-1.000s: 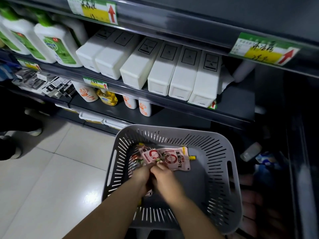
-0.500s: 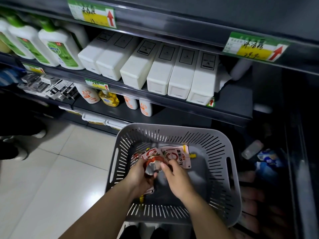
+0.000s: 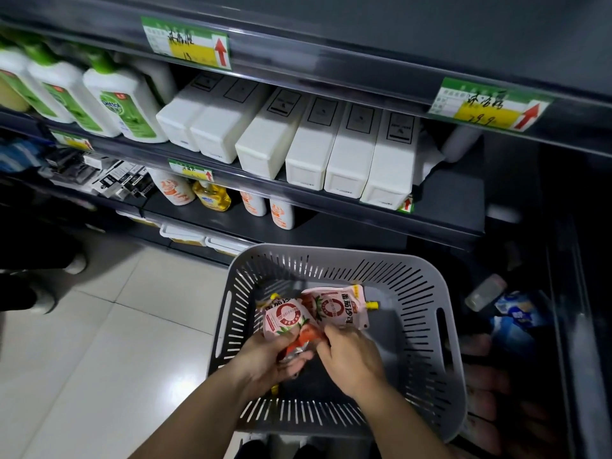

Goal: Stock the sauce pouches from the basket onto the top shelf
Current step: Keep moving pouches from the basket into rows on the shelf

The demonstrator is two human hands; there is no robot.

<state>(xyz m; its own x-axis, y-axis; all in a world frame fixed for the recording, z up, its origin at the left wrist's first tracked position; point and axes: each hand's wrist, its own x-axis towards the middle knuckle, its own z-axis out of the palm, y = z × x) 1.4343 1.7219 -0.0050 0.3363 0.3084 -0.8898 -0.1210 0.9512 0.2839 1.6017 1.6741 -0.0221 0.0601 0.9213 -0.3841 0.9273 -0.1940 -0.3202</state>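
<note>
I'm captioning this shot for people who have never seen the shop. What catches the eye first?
First, the two hands, left hand and right hand, gathering pink sauce pouches inside the grey slotted basket at the bottom centre. Above that, a row of white rectangular containers fills the middle shelf, with green-labelled bottles to their left.

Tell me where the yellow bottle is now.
The yellow bottle stands on a lower shelf, left of centre in the head view, between white bottles with orange print.
</note>
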